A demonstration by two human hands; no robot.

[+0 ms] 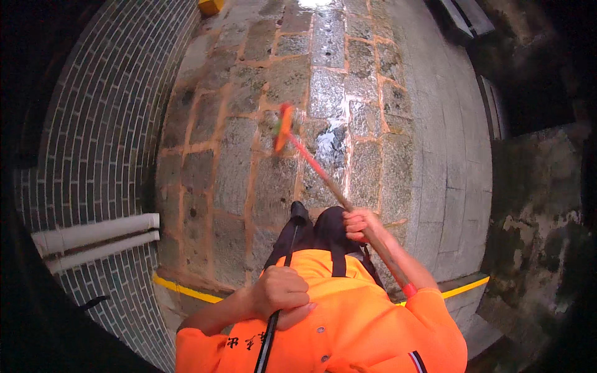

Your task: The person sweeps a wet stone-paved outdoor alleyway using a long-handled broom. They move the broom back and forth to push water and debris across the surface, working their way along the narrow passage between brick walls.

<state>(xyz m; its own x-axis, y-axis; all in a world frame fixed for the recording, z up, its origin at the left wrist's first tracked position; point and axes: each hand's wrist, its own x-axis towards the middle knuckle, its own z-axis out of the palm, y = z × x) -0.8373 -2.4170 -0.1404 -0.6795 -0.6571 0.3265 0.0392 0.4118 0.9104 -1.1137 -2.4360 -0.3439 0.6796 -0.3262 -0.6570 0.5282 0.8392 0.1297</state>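
So I've got my right hand (pixel 362 225) wrapped tight around a long brown pole with a red upper stretch (pixel 334 188), and at its far end, out ahead of me, there's a narrow orange head with a red tip (pixel 284 130) that's too blurry to say if it's down on the ground or just above it. My left hand (pixel 281 292) is balled in a fist at my chest around a slim black strip with pale edges (pixel 268 339); strap or rod, honestly can't tell. What bugs me is it's only one hand on that pole: if the head snags in one of the joints of the rough grey stone paving (pixel 235 146), it could twist out of my fingers or shove the red butt end (pixel 409 290) back into my forearm, since it sits right beside it. There's also a shiny wet patch (pixel 329 140) just right of the head, and wet stone is probably slick, so leaning forward could cost me my footing. And if that black strip slackens, I reckon it could dangle around my dark trousers (pixel 328 230) and trip me.
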